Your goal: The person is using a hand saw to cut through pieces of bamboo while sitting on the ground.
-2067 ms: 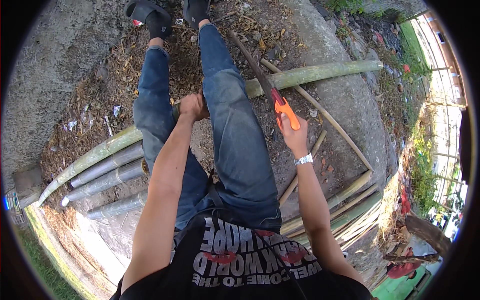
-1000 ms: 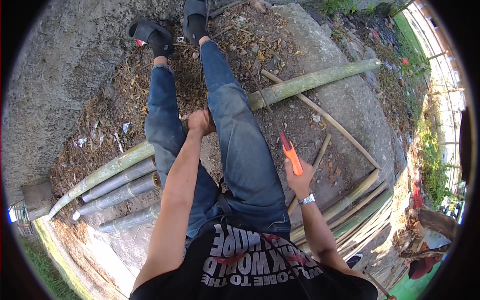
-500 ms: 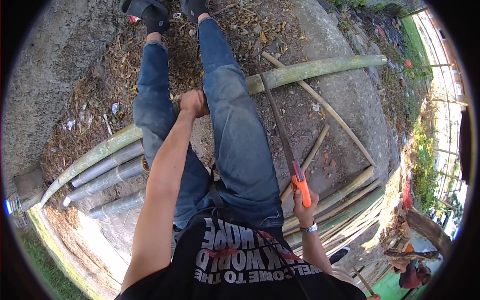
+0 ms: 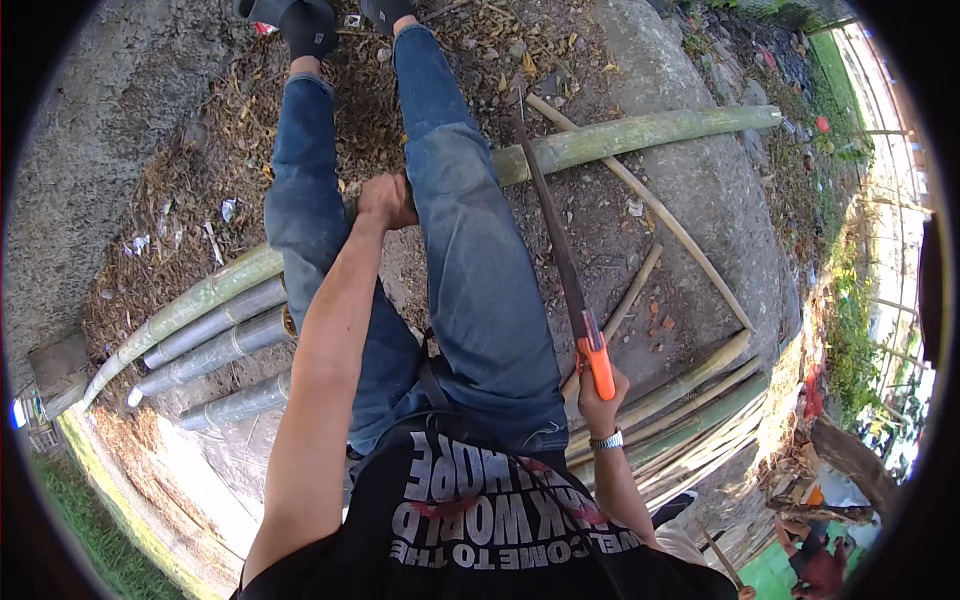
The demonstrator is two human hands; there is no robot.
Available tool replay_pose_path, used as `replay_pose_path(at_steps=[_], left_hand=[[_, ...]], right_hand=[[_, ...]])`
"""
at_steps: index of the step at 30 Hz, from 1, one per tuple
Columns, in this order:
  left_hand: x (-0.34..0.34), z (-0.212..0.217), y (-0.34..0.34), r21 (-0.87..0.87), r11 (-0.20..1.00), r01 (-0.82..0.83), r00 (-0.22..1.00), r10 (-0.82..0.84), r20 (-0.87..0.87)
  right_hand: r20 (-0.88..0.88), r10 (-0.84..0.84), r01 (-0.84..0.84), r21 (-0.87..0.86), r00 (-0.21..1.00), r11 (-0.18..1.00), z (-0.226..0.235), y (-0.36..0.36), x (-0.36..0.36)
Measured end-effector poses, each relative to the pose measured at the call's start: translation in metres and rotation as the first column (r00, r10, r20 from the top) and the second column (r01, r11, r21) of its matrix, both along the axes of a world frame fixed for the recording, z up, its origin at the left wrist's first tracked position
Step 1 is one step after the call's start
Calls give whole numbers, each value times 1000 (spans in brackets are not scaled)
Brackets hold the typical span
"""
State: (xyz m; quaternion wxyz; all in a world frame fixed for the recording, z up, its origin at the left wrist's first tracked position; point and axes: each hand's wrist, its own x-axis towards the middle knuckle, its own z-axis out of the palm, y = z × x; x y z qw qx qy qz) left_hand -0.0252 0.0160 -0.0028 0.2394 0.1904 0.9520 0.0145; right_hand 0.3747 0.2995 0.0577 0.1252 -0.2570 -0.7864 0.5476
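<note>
A long green bamboo pole [image 4: 650, 135] runs crosswise under my legs, its pale cut end at the far right. Between my knees my left hand [image 4: 387, 203] is closed around it, and my legs partly hide it. My right hand [image 4: 603, 400] grips the orange handle of a handsaw [image 4: 553, 215], right of my right thigh. The long dark blade slants away from me, and its far part lies across the bamboo just right of my right knee. Whether the teeth have cut into the pole I cannot tell.
Several cut bamboo lengths [image 4: 230, 345] lie at left. A thin stick [image 4: 670, 225] passes beneath the long pole. More poles and strips [image 4: 690, 400] are piled at right. Dry leaves and litter cover the ground. Another person [image 4: 820, 575] is at the lower right rim.
The saw and my right hand have shifted slightly forward, away from my body, with the blade still across the bamboo. My left hand keeps its hold on the pole.
</note>
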Motion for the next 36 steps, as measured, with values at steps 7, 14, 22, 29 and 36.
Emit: replay_pose_path(at_steps=[7, 14, 22, 29, 36], left_hand=[[10, -6, -6, -50, 997, -61, 998, 60, -29], [2, 7, -11, -6, 998, -68, 997, 68, 46], [1, -9, -8, 6, 1000, -15, 1000, 15, -24], [1, 1, -10, -22, 999, -23, 996, 25, 91], [30, -13, -7, -17, 999, -33, 995, 35, 89]], right_hand=[[-146, 57, -24, 222, 988, 975, -46, -21, -144], [6, -12, 11, 72, 1000, 997, -5, -22, -76], [-60, -14, 19, 81, 998, 997, -34, -19, -103], [-109, 62, -39, 209, 992, 977, -8, -24, -171], [-16, -16, 15, -61, 1000, 998, 29, -4, -168]])
